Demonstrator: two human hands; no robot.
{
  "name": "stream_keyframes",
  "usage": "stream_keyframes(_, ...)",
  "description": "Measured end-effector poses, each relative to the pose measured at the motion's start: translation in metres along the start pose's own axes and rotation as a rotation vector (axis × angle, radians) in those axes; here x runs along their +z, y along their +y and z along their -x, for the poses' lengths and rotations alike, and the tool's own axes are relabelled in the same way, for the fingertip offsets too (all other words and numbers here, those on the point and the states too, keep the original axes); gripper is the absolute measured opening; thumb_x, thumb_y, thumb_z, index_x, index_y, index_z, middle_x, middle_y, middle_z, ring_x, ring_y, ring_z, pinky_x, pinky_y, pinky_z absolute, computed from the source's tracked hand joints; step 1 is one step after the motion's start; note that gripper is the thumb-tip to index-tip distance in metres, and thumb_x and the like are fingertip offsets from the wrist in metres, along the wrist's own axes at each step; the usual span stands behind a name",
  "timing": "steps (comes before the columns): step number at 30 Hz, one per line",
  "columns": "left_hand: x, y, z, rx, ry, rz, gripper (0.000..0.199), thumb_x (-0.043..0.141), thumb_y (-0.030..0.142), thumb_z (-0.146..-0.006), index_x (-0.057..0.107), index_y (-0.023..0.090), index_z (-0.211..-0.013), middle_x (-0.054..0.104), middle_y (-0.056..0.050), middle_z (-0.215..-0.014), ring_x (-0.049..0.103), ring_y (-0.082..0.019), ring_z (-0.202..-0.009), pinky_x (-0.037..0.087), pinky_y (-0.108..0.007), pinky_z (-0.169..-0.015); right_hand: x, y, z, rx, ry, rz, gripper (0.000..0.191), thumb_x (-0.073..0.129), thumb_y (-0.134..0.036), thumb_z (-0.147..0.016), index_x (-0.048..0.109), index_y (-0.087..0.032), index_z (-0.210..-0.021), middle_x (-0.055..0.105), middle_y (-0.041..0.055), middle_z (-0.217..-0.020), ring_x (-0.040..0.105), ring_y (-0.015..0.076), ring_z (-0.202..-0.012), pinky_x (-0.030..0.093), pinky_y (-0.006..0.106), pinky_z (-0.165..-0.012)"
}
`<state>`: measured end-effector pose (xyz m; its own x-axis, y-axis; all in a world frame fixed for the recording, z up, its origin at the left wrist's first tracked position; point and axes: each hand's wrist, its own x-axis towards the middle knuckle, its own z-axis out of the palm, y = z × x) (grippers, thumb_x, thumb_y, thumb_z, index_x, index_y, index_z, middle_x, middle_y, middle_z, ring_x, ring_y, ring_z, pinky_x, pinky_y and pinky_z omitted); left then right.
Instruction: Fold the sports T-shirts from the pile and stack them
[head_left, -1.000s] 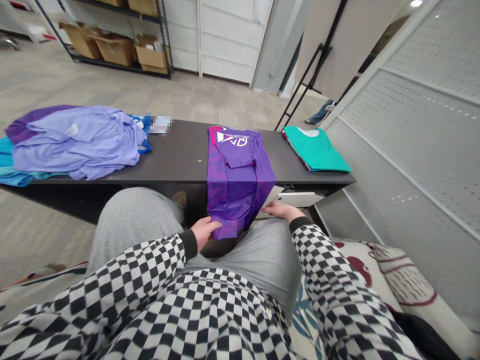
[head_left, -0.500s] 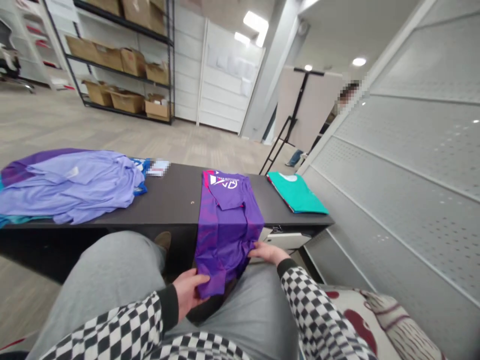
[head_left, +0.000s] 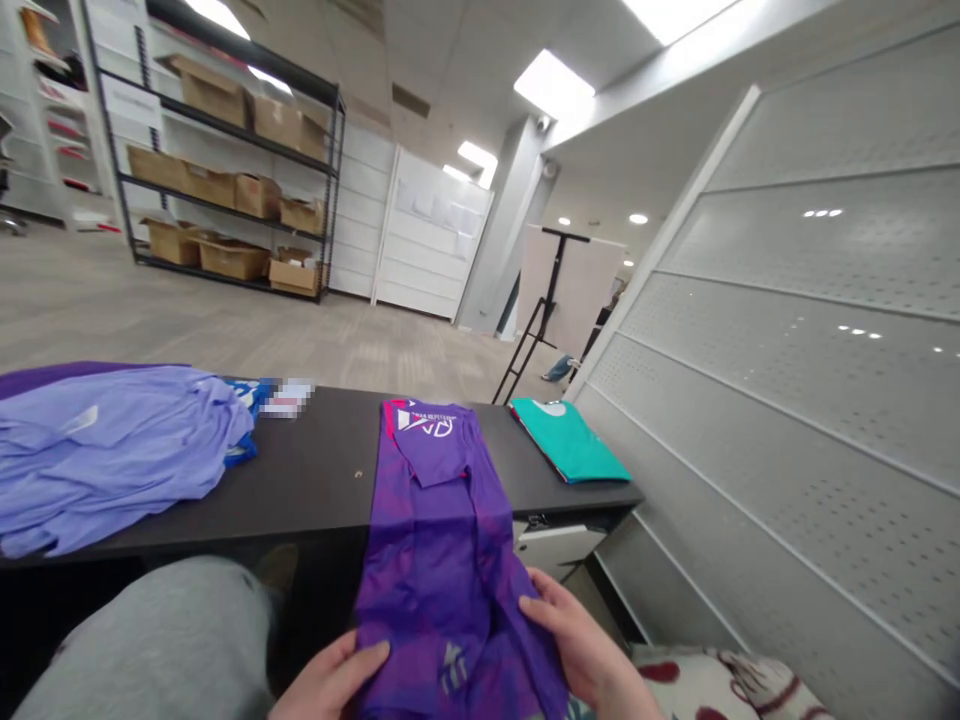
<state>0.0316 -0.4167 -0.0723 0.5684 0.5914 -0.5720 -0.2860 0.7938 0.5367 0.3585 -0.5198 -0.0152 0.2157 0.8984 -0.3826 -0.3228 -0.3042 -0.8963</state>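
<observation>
Carpeted stockroom, seated at a dark table, items listed from my lap outward.

Item one: my left hand (head_left: 330, 682), fingers curled over the cloth's near left edge, grip closed on it. Item two: my right hand (head_left: 581, 640), closed the same way on the near right edge. Between them hangs the purple shirt (head_left: 442, 600), a printed piece lying lengthwise across the table edge, its lower length held up off my lap.

Beside my left hand, my grey trousers (head_left: 150, 650); beside my right, a patterned cushion (head_left: 720, 685).

State of the shirt: the far end is folded over, white lettering uppermost; the near length lies open, with no fold in it yet.

On the table (head_left: 315, 480), to the left, a loose heap of lilac garments (head_left: 112, 450), unfolded, with a blurred card (head_left: 289, 397) just beyond. To the right, a teal shirt (head_left: 566, 440) lies folded flat.

Right of the table, a perforated grey panel (head_left: 787, 350). Farthest off, metal shelving (head_left: 225, 170) holding cardboard boxes (head_left: 232, 260).
</observation>
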Motion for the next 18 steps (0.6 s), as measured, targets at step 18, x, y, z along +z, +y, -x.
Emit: stream_keyframes(18,-0.015,-0.004,0.024,0.154,-0.020,-0.548,0.079,0.090,0.044,-0.081,0.058,0.018,-0.149,0.073,0.001,-0.071,0.075,-0.023,-0.063,0.058,-0.030,-0.057,-0.030,0.049,0.104,-0.002,0.332,0.085,0.049,0.108,-0.048,-0.073,0.080,-0.024,-0.105,0.076,0.0019,-0.085,0.066,0.0143,-0.065,0.050,0.025,-0.060)
